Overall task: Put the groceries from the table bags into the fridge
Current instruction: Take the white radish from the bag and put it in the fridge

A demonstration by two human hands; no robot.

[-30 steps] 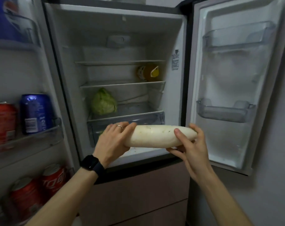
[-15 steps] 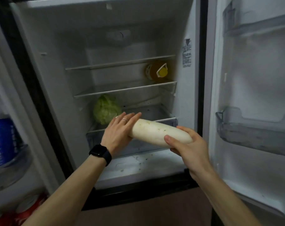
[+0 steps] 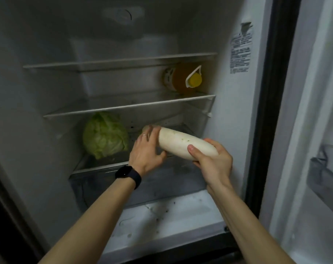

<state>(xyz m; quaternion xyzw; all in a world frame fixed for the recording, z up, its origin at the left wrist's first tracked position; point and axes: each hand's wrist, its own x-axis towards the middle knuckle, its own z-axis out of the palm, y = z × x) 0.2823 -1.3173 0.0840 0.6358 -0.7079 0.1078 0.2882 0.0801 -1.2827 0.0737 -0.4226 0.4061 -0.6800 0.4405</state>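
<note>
Green cabbage (image 3: pixel 104 136) in fridge (image 3: pixel 38 92), hands (image 3: pixel 145 151) (image 3: pixel 213 164) w/ radish (image 3: pixel 181 143)

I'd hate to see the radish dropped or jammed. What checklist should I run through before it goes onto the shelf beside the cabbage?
1. Grip on the radish: ok, the left hand holds its far end, the right hand its near end.
2. Room beside the cabbage on the lowest shelf: ok, bare shelf shows to its right.
3. Clearance under the shelf above: ok, the radish is lower than its front edge.
4. Shelf deep enough for the whole radish: cannot tell.
5. Bottle out of the way: ok, it lies one shelf up.
</note>
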